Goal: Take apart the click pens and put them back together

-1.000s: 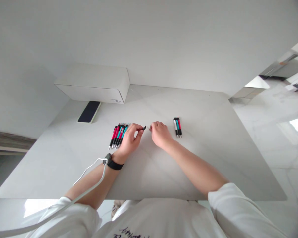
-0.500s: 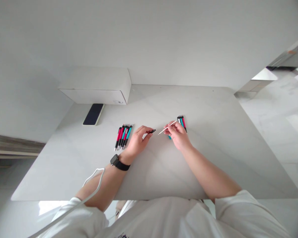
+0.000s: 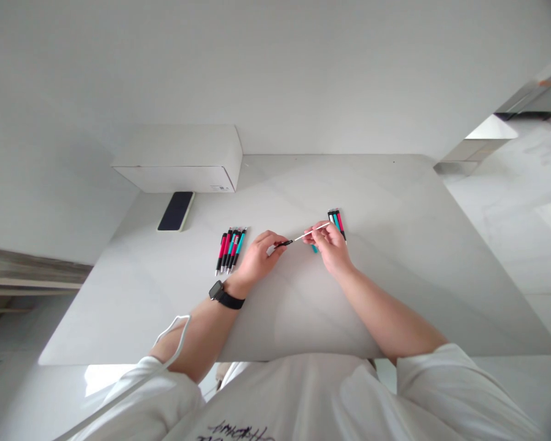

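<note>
My left hand (image 3: pixel 258 257), with a black watch on its wrist, pinches a small black pen part (image 3: pixel 283 244) at its fingertips. My right hand (image 3: pixel 331 245) is closed on a thin white refill (image 3: pixel 311 232) and a teal pen piece (image 3: pixel 314 248) that shows under the fingers. The refill's near end meets the black part between the two hands. A row of several red and teal pens (image 3: pixel 231 249) lies just left of my left hand. A small group of three pens (image 3: pixel 337 218) lies just beyond my right hand.
A white cardboard box (image 3: pixel 182 158) stands at the back left of the white table (image 3: pixel 395 275), against the wall. A dark phone (image 3: pixel 176 211) lies in front of it. A white cable (image 3: pixel 165 334) hangs along my left forearm.
The hands first pulled apart, drawing the white refill out to the right. Now the refill's end and the black part have come together again. The view shifted slightly.
</note>
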`<action>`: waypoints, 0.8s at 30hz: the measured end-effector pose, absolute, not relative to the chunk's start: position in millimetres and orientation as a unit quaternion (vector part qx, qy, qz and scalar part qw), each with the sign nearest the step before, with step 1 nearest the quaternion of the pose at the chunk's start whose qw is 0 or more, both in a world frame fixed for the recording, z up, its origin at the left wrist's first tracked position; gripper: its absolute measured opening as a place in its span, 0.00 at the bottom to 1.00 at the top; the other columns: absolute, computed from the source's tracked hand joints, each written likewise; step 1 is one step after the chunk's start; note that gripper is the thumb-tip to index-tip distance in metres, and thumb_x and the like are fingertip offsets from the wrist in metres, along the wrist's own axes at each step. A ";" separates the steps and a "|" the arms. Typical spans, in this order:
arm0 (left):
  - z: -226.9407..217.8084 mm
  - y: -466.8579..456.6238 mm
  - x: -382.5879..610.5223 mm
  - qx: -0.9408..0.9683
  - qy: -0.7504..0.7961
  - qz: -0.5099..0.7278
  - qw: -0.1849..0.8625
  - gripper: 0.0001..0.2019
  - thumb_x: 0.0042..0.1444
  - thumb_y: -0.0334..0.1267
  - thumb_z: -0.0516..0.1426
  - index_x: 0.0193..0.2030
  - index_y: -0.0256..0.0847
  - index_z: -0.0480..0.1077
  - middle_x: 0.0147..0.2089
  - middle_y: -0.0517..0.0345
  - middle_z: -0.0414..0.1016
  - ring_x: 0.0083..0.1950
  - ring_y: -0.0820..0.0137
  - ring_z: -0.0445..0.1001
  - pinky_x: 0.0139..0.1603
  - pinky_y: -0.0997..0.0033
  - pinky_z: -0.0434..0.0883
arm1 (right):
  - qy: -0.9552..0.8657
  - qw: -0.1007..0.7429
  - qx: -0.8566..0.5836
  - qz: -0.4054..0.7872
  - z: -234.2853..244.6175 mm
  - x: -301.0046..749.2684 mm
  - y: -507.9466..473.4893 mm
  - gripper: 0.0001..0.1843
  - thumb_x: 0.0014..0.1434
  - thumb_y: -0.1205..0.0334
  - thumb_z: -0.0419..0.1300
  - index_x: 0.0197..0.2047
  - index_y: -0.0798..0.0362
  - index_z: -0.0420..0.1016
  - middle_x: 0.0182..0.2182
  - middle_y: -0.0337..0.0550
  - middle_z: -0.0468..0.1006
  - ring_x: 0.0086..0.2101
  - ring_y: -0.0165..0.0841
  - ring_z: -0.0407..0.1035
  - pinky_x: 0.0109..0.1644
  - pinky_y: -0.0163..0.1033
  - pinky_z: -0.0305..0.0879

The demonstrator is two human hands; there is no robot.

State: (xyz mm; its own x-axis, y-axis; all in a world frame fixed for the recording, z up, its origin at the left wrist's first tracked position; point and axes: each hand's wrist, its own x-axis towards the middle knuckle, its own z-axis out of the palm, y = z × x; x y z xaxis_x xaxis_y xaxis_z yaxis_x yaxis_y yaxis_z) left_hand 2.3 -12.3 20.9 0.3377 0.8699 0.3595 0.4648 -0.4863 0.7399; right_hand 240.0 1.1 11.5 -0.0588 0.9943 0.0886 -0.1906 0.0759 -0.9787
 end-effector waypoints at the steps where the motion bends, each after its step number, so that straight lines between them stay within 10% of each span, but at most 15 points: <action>1: 20.7 -12.3 2.3 0.775 0.430 0.380 0.264 0.09 0.70 0.39 0.58 0.52 0.44 0.78 0.46 0.50 0.78 0.48 0.64 0.77 0.52 0.60 0.76 | -0.489 0.550 -0.407 0.541 11.5 240.1 1.1 0.23 0.62 0.37 0.67 0.45 0.45 0.69 0.41 0.41 0.82 0.42 0.37 0.81 0.53 0.50 0.79; 24: 19.3 -12.1 2.3 0.770 0.456 0.379 0.236 0.09 0.70 0.39 0.58 0.53 0.43 0.77 0.45 0.51 0.78 0.47 0.64 0.77 0.53 0.61 0.74 | -0.728 0.450 -0.443 0.266 11.9 248.7 -4.5 0.22 0.74 0.52 0.54 0.68 0.42 0.70 0.50 0.48 0.81 0.44 0.38 0.78 0.51 0.46 0.77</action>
